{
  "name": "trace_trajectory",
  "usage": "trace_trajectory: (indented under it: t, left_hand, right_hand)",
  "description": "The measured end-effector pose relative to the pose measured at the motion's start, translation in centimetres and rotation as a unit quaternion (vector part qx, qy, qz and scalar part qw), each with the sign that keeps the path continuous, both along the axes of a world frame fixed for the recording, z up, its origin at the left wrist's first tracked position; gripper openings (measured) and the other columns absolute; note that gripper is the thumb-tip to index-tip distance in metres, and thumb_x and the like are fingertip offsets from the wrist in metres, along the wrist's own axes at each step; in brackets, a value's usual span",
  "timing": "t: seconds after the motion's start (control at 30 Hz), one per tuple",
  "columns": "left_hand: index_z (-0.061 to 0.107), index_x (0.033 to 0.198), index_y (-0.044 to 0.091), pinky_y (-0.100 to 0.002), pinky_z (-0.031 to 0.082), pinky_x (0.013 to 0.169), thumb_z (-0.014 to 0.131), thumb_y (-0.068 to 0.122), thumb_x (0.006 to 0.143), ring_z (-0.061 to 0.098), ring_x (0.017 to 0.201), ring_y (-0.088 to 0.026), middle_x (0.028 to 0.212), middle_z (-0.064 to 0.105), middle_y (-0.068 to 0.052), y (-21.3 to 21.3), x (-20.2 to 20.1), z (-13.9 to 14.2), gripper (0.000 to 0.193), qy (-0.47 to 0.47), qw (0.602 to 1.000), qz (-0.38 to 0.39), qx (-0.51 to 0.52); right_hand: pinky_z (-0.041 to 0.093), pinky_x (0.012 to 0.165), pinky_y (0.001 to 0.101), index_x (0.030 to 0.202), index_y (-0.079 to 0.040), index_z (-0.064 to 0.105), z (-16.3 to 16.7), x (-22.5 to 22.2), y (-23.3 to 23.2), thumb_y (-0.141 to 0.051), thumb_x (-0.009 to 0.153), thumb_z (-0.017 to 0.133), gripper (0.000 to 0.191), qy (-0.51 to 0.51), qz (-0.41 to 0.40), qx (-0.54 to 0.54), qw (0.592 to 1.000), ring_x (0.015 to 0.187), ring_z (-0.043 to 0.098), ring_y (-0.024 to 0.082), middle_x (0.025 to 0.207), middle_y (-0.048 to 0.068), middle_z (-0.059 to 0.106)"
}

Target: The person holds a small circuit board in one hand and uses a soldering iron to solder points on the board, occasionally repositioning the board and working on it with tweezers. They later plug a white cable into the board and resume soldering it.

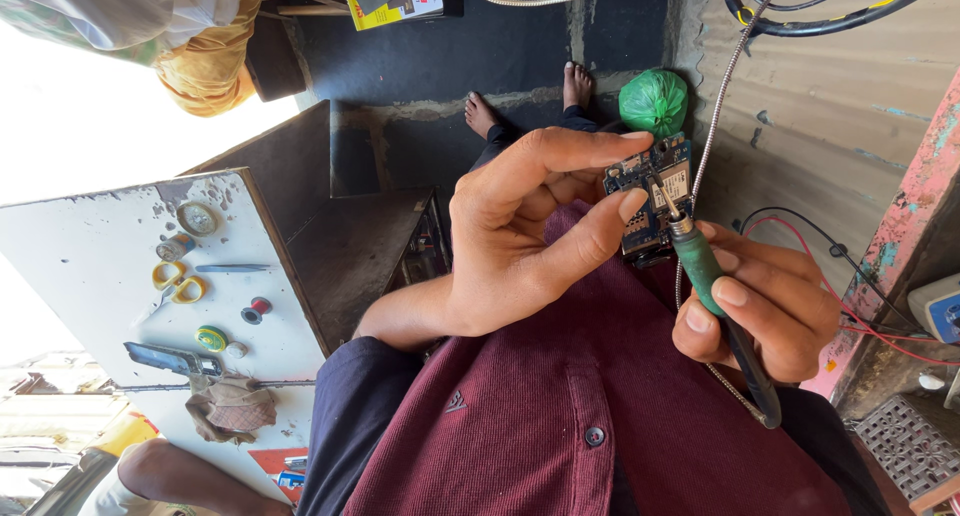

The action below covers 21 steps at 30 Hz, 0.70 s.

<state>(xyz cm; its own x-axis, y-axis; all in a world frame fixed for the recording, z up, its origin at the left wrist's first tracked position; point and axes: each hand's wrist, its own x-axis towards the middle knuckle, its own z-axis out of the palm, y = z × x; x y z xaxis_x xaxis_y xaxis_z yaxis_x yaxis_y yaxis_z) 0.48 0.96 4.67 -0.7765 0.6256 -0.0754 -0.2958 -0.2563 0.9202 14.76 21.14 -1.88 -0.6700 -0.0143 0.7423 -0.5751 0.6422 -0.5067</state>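
circuit board (655,191) half hidden behind left hand (520,241)

Small blue circuit board (650,201) held upright over the lap — green-handled soldering iron (712,296) tip touching it

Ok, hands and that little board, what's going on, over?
Left hand pinches the blue circuit board by its edges. Right hand grips a green-handled soldering iron, tip on the board. Nothing between them.
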Motion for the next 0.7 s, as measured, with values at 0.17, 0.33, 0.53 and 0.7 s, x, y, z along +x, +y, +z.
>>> trace_trajectory:
  t: [0.17, 0.33, 0.53, 0.7]
  left_hand:
    - [0.058, 0.139, -0.006, -0.020, 0.056, 0.076, 0.068, -0.010, 0.106, 0.067, 0.085, -0.005, 0.105, 0.071, -0.008, -0.01, 0.04, 0.03, 0.035, 0.000, 1.000, 0.000, 0.000]
    - [0.058, 0.139, -0.006, -0.020, 0.057, 0.077, 0.068, -0.009, 0.106, 0.068, 0.086, -0.005, 0.105, 0.071, -0.008, 0.03, -0.02, -0.02, 0.035, -0.005, 1.000, -0.001, 0.002]
    - [0.058, 0.136, -0.007, -0.019, 0.055, 0.075, 0.068, -0.010, 0.108, 0.066, 0.083, -0.004, 0.102, 0.071, -0.008, -0.20, 0.21, -0.24, 0.030, 0.000, 1.000, 0.000, 0.004]
    - [0.058, 0.136, -0.007, -0.020, 0.056, 0.076, 0.068, -0.009, 0.107, 0.067, 0.085, -0.005, 0.104, 0.072, -0.009, -0.10, 0.02, -0.14, 0.031, -0.001, 1.000, 0.000, 0.002]
  right_hand:
    - [0.071, 0.073, 0.0431, 0.115, 0.010, 0.053, -0.23, 0.01, -0.13, -0.008, 0.095, 0.064, 0.029, 0.000, -0.004, -0.002, 1.000, 0.087, 0.071, 0.035, 0.097, 0.020, 0.056]
    - [0.071, 0.072, 0.0437, 0.115, 0.009, 0.055, -0.36, -0.05, -0.24, -0.008, 0.094, 0.065, 0.029, 0.018, -0.018, -0.017, 1.000, 0.086, 0.072, 0.034, 0.096, 0.019, 0.057]
    - [0.071, 0.075, 0.0447, 0.117, 0.010, 0.052, -0.05, 0.18, 0.25, -0.007, 0.095, 0.064, 0.030, -0.022, 0.012, 0.002, 1.000, 0.087, 0.071, 0.035, 0.099, 0.021, 0.058]
    - [0.070, 0.074, 0.0433, 0.116, 0.009, 0.052, 0.15, 0.34, 0.44, -0.007, 0.094, 0.065, 0.030, -0.026, 0.009, 0.008, 1.000, 0.089, 0.073, 0.036, 0.099, 0.020, 0.058]
